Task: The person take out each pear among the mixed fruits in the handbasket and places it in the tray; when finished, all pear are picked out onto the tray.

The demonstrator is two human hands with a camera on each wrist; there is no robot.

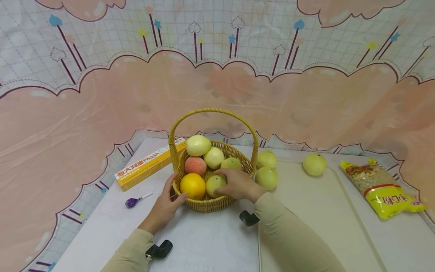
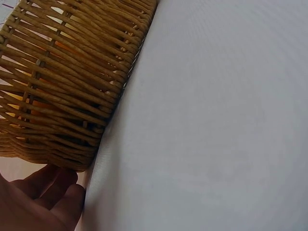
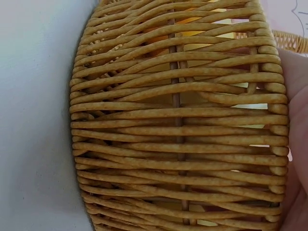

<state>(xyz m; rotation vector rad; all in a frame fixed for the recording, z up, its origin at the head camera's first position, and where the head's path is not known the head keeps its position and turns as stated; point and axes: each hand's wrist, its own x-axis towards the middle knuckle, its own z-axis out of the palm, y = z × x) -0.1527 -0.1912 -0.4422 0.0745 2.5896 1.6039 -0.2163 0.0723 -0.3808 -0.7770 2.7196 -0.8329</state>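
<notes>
Currently, right hand (image 1: 239, 185) pinches a green fruit (image 1: 214, 186) at its left, inside the basket (image 1: 207, 206), near the front wall, beside the orange (image 1: 192, 186); left hand (image 1: 167, 204), farther off, grips the left rim.

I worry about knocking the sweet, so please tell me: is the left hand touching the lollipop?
Apart. The head view shows white tabletop between the lollipop, stick included, and the left hand.

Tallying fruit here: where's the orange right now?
In the head view, the orange sits front-left inside the basket, between the left hand and a green fruit.
</notes>
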